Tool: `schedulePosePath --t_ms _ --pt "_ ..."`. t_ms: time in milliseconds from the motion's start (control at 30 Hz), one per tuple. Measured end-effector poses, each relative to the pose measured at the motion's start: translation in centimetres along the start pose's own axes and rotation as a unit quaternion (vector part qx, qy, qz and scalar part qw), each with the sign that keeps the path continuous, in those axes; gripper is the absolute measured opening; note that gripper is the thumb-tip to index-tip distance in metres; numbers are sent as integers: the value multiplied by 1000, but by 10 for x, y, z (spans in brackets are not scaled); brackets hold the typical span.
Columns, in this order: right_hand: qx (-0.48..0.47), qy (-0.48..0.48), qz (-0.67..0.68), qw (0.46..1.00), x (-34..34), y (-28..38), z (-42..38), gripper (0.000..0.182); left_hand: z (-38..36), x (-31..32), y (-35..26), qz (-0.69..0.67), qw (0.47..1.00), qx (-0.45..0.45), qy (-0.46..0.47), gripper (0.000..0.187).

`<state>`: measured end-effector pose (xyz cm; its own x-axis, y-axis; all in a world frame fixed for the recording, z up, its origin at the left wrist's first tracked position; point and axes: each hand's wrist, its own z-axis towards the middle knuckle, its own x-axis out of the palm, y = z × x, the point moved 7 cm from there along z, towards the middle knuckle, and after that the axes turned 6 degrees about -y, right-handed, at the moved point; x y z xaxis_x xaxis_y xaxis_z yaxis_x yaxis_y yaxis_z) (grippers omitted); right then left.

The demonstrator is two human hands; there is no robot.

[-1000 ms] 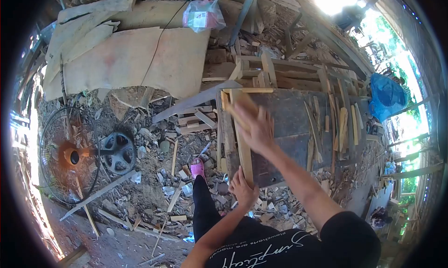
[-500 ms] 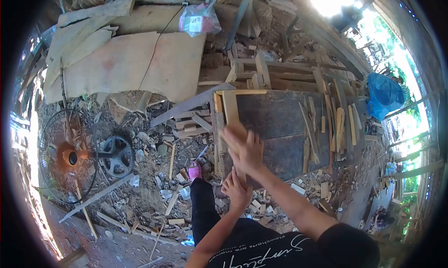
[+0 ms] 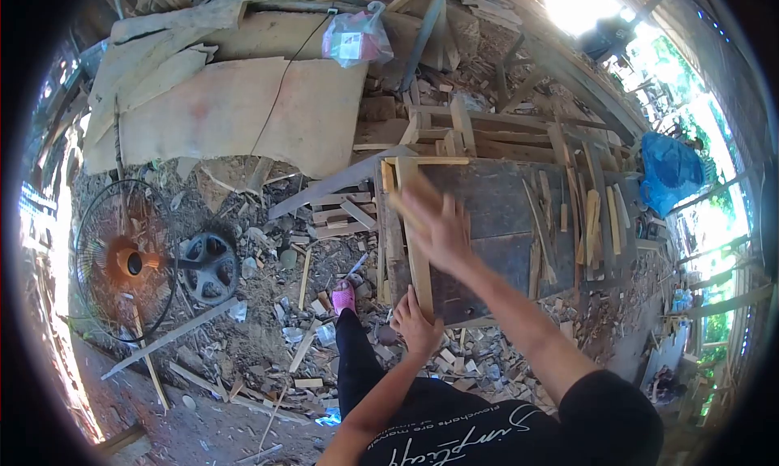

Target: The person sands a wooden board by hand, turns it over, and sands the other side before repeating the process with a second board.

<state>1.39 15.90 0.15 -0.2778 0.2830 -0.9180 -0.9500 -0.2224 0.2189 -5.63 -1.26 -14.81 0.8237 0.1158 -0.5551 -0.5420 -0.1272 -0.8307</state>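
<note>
A long pale wooden strip (image 3: 419, 273) lies lengthwise along the left side of a dark wooden workbench (image 3: 495, 202). My left hand (image 3: 416, 330) grips its near end, fingers pressed against the wood. Over the far half of the strip, my right hand (image 3: 445, 237) is closed around a flat wooden block (image 3: 419, 198), slightly blurred by motion. The block's underside is hidden. At the bench's far left corner, thin battens (image 3: 438, 161) form an edge beside the strip's far end.
Several loose sticks (image 3: 592, 223) lie on the bench's right part. A handsaw-like grey blade or board (image 3: 324, 186) leans at the left. Beyond stand a fan (image 3: 126, 259), a plywood sheet (image 3: 235, 109) and a blue plastic bag (image 3: 672, 172). Wood offcuts (image 3: 308, 382) litter the ground.
My right hand has slid the wooden block away from me along the strip, baring more of its near half. My left hand stays at the near end. The whole view has shifted slightly.
</note>
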Motion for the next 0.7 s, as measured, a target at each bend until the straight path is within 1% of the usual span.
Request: schedulePosePath --t_ms 67,100,133,167,200,233,300,367,400,433,500,533,567,600,667,700 --pt "-5 26 26 999 -9 9 -77 68 -2 0 1 4 1000 2 -28 101" --pt "-1 31 39 999 -9 10 -107 67 -2 -1 1 15 998 10 -57 87" --pt "-4 64 24 998 -9 15 -127 66 -5 7 11 15 998 27 -53 87" --pt "-4 90 5 996 -9 18 -139 66 -10 14 32 -23 997 13 -74 79" --pt "-11 82 10 997 -11 22 -141 64 -4 24 42 -70 994 10 -87 72" --pt "-13 67 4 998 -11 21 -134 62 1 17 22 9 1000 2 -29 58" --pt "-45 -10 10 999 -5 15 -113 64 -4 37 40 -14 995 88 -39 78" --pt "2 35 45 998 21 0 -71 67 -3 13 5 107 992 62 -39 76" --pt "48 83 22 995 19 -2 -38 70 -4 -1 -13 167 984 50 -36 75" --pt "65 69 2 996 22 -11 -1 74 -4 -8 -13 187 981 45 -29 75" --pt "82 48 -12 995 45 -33 75 77 -3 -2 -24 173 983 56 0 75" --pt "102 -14 -1 995 61 -54 114 77 -1 -1 -25 163 985 61 13 75" --pt "120 -74 8 990 63 -69 143 77 -2 1 -31 155 985 65 27 75" --pt "126 -78 5 989 56 -76 166 77 2 2 -34 150 986 69 37 75" --pt "255 24 20 966 48 -112 194 75 14 4 -42 147 984 80 54 75" --pt "278 -57 -2 959 50 -127 189 74 25 5 -49 143 984 86 61 75"
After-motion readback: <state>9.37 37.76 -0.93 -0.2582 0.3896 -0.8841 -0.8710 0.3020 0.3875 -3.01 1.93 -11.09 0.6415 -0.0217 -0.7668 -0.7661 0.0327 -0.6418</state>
